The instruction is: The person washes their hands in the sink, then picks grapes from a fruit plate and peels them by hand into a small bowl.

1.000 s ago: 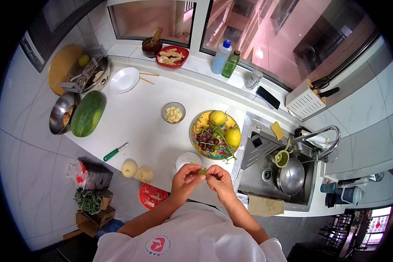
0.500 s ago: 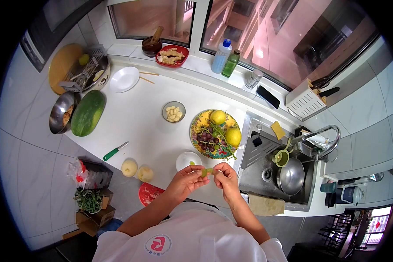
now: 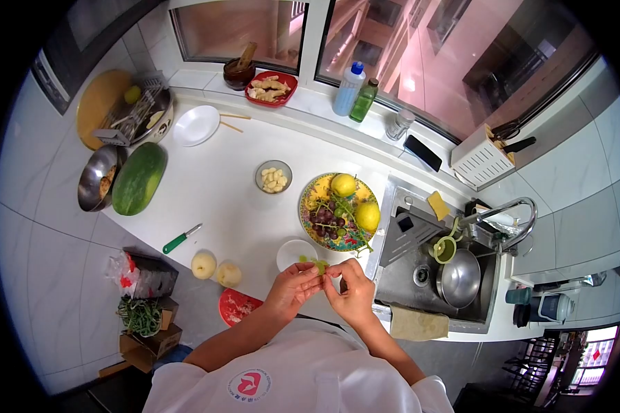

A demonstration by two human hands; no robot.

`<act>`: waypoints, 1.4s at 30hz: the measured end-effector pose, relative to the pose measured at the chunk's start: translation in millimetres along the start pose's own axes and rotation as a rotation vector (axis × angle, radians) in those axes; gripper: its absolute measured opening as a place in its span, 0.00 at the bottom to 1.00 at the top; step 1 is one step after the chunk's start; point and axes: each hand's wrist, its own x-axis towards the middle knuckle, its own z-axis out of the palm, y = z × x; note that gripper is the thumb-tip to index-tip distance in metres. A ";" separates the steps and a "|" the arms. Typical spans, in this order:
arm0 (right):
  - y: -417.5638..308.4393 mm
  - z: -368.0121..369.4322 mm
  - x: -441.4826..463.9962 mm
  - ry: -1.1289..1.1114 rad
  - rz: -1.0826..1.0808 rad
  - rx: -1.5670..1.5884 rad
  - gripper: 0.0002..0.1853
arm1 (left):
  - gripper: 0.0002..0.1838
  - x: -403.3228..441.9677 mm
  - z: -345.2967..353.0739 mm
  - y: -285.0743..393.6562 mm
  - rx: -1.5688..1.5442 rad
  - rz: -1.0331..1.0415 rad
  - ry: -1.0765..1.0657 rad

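Head view, and I've got the green grape (image 3: 322, 266) pinched in my left hand (image 3: 291, 292), right by the near rim of the white bowl (image 3: 291, 252)! My right hand (image 3: 352, 292) crowds its other side, fingertips close together; whether they grip it, I can't tell. Beyond sits the patterned plate (image 3: 309, 190), bearing dark grapes (image 3: 327, 220).
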 end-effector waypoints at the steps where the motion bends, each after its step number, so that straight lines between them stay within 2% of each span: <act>1: 0.4 0.0 0.1 0.000 0.000 0.000 0.08 | 0.09 -0.1 0.2 -0.7 0.000 0.000 0.000; 9: 5.5 3.8 1.1 0.009 -0.067 -0.074 0.08 | 0.11 1.0 -0.2 -7.1 0.104 0.103 0.077; 13: 6.2 2.7 2.3 -0.018 -0.002 0.022 0.08 | 0.12 0.4 -0.3 -3.2 0.137 0.110 0.041; 18: 31.7 11.4 -2.3 -0.184 0.256 0.499 0.07 | 0.12 -0.8 3.2 7.8 0.190 0.007 -0.017; 19: 34.6 11.9 -3.5 -0.185 0.255 0.499 0.07 | 0.12 -0.7 2.8 7.7 0.189 0.008 -0.016; 21: 30.0 9.6 -1.8 -0.236 0.263 0.570 0.07 | 0.14 -1.2 1.3 6.5 0.418 0.103 -0.077; 22: 25.8 8.1 -1.0 -0.237 0.263 0.569 0.07 | 0.14 -1.4 0.5 6.6 0.417 0.102 -0.077; 24: 16.7 5.9 1.6 -0.271 0.396 0.770 0.07 | 0.13 -1.7 -1.3 8.4 0.460 0.117 -0.122; 28: 33.0 13.0 -3.2 -0.240 0.429 0.876 0.06 | 0.10 -3.9 -1.2 12.2 0.493 0.115 -0.141; 30: 38.3 5.5 -1.5 -0.334 0.650 1.055 0.04 | 0.10 -4.5 -1.4 13.0 0.471 0.090 -0.143; 33: 42.9 4.5 -0.8 -0.247 0.766 1.170 0.03 | 0.10 0.2 -7.7 11.3 0.400 0.057 -0.155; 37: 45.9 -0.9 0.0 -0.175 0.800 1.149 0.03 | 0.10 12.9 -26.4 10.3 0.431 0.088 -0.122; 39: 49.7 -0.3 -3.0 -0.175 0.787 1.120 0.03 | 0.13 28.1 -43.4 1.6 0.683 0.322 -0.051; 40: 51.4 0.7 -5.1 -0.176 0.775 1.091 0.03 | 0.13 31.7 -49.1 0.1 0.683 0.322 -0.050; 42: 53.5 2.4 -9.9 -0.207 0.769 1.059 0.04 | 0.18 34.3 -53.3 0.8 1.201 0.470 0.108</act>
